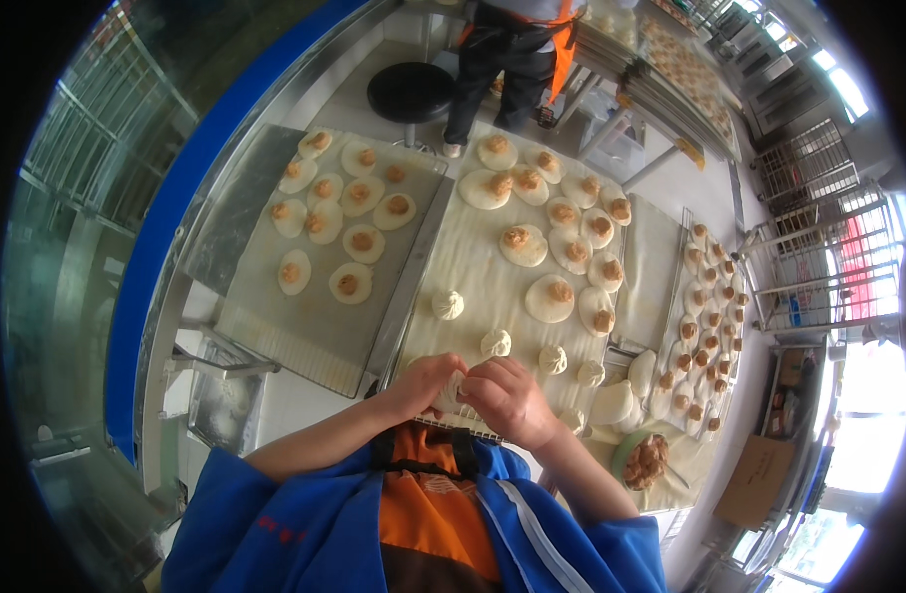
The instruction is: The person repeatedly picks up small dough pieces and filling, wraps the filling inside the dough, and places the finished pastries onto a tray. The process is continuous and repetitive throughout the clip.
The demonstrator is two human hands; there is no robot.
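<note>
Between my left hand (429, 382) and my right hand (508, 396) is a pale dough bun (451, 393), its top pinched between the fingers of both hands. The fingers hide part of it. Just beyond my hands, several pleated, closed buns (496, 342) rest on the cloth-lined middle tray (460, 252). Farther up that tray lie flat dough rounds (523, 244), each with a lump of brown filling. To the right of my right arm stands a green bowl (626, 454) of the same kind of filling, with a utensil in it.
A lined tray (316, 296) with filled dough rounds lies at left, another rack (709, 319) of them at right. Plain dough pieces (612, 402) lie near the bowl. A black stool (411, 92) and a person in dark trousers (497, 67) are beyond the trays.
</note>
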